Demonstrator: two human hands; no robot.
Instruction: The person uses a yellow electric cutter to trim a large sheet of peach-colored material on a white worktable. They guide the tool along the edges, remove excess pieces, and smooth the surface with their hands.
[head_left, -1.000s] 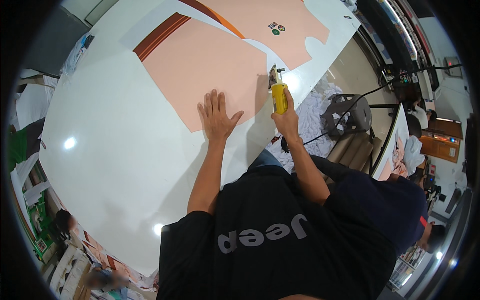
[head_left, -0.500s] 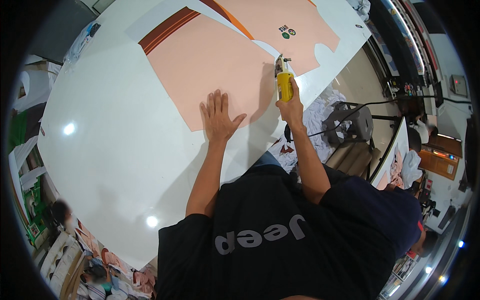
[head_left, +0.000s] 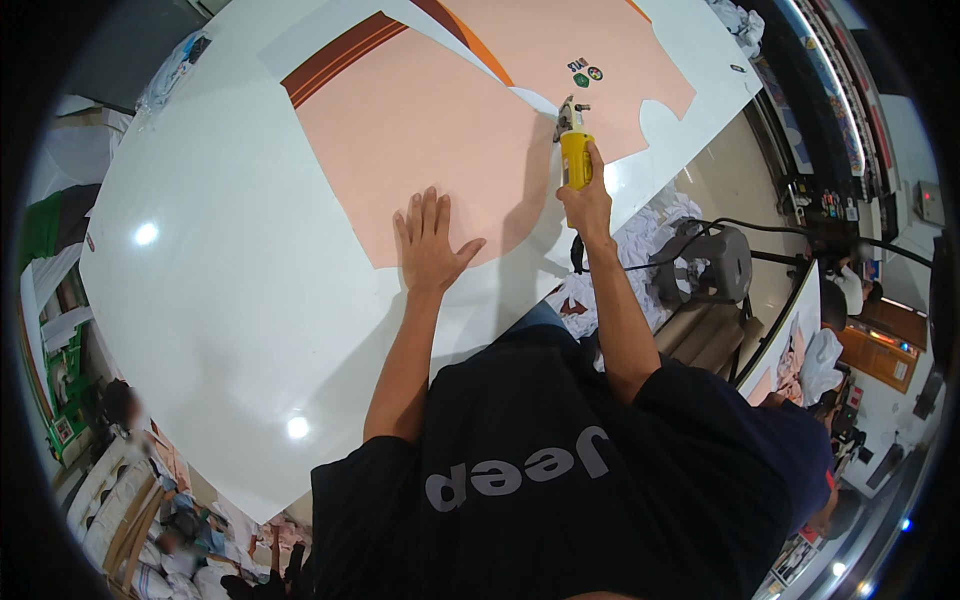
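Observation:
A peach fabric panel [head_left: 430,130] with a brown striped band along its far left edge lies flat on the white table. My left hand [head_left: 430,250] rests on its near part, palm down with fingers spread. In my right hand [head_left: 588,205] is a yellow handheld electric fabric cutter [head_left: 577,160], gripped around its body. The cutter's metal head is at the panel's right edge, beside a strip of white. Farther right lies a second peach panel [head_left: 610,100] with small dark emblems and a notched curve. The blade's exact contact with the cloth is too small to make out.
A black cord [head_left: 690,228] runs off to the right past a grey plastic stool [head_left: 715,265]. White cloth scraps [head_left: 640,250] are heaped below the right edge of the white table [head_left: 200,330]. A clear plastic bag [head_left: 170,75] lies at the far left edge. Other people are at lower left.
The fabric cutter in my right hand has moved slightly away from me along the panel's right edge. My left hand stays flat on the same panel. The whole view has shifted a little.

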